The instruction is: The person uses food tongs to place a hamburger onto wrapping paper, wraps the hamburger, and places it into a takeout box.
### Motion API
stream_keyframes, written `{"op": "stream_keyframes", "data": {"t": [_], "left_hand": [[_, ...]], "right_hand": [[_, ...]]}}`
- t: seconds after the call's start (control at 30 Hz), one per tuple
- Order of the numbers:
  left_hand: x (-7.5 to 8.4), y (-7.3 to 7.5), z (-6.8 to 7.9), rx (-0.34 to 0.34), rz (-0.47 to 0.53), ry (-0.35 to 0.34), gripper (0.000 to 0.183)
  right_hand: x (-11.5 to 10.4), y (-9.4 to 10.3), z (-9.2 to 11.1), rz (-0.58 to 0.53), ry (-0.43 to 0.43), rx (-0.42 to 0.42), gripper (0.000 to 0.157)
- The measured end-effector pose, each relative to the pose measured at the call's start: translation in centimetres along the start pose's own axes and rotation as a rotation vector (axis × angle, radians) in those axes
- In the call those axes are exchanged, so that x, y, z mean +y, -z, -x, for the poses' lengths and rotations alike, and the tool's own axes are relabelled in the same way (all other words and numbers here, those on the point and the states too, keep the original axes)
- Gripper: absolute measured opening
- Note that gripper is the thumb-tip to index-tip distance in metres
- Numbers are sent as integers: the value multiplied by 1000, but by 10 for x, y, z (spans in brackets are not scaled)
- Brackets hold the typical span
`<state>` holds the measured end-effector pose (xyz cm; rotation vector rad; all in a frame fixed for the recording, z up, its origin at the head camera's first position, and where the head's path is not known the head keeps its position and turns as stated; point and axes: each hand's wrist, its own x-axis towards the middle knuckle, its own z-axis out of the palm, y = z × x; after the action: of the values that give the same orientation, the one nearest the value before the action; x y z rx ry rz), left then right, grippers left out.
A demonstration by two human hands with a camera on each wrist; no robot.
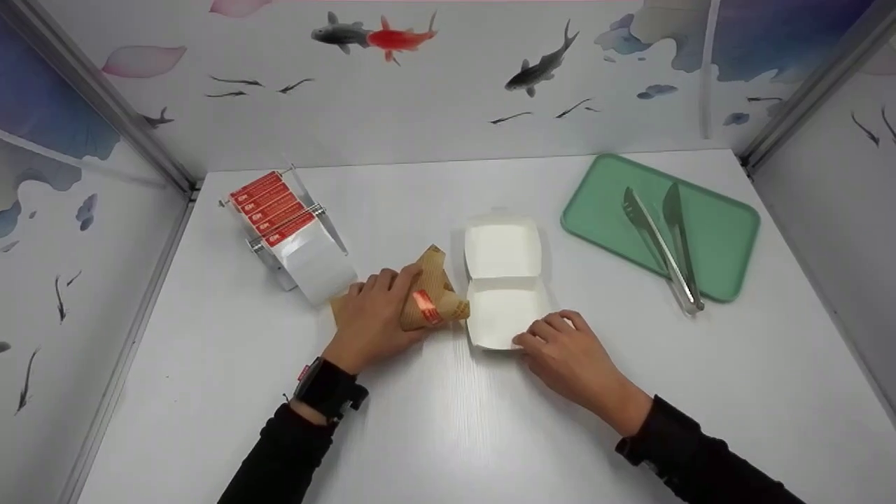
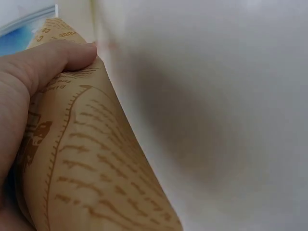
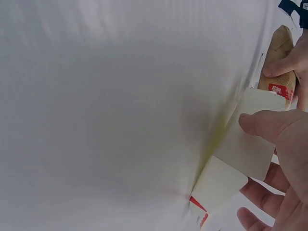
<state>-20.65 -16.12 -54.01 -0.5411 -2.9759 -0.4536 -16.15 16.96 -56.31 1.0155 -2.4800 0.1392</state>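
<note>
My left hand (image 1: 374, 315) grips a brown paper-wrapped package (image 1: 432, 276) sealed with a red sticker (image 1: 425, 306). Its printed paper (image 2: 91, 144) fills much of the left wrist view, with the thumb laid across it; what is inside is hidden. Just to the right lies a white clamshell takeaway box (image 1: 502, 248), lid folded back, its inside facing up. One tip of the package overlaps the box's left edge in the head view. At the front right corner, my right hand (image 1: 570, 357) pinches the box wall (image 3: 248, 137), thumb outside and fingers on the other side.
A label dispenser (image 1: 301, 252) with a roll of red stickers stands at the back left, close beyond my left hand. On the right, metal tongs (image 1: 668, 255) lie across a green tray (image 1: 595, 199), their hinged end past its front edge. Printed panels (image 1: 448, 91) border the white table (image 1: 448, 434).
</note>
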Motion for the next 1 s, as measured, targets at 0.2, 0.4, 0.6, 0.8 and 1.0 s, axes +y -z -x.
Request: {"op": "stream_keyframes", "data": {"t": [0.2, 0.4, 0.6, 0.8, 1.0], "left_hand": [[20, 14, -1, 9, 31, -46, 98], [52, 23, -14, 52, 73, -180, 95], [87, 14, -33, -20, 85, -288, 94], [99, -8, -48, -106, 23, -313, 97], [101, -21, -48, -140, -40, -293, 98]], "right_hand": [[1, 1, 3, -32, 3, 27, 27], [1, -1, 8, -35, 18, 4, 25], [3, -2, 14, -5, 42, 14, 30], [2, -2, 19, -59, 30, -19, 34], [2, 5, 25, -221, 15, -8, 34]]}}
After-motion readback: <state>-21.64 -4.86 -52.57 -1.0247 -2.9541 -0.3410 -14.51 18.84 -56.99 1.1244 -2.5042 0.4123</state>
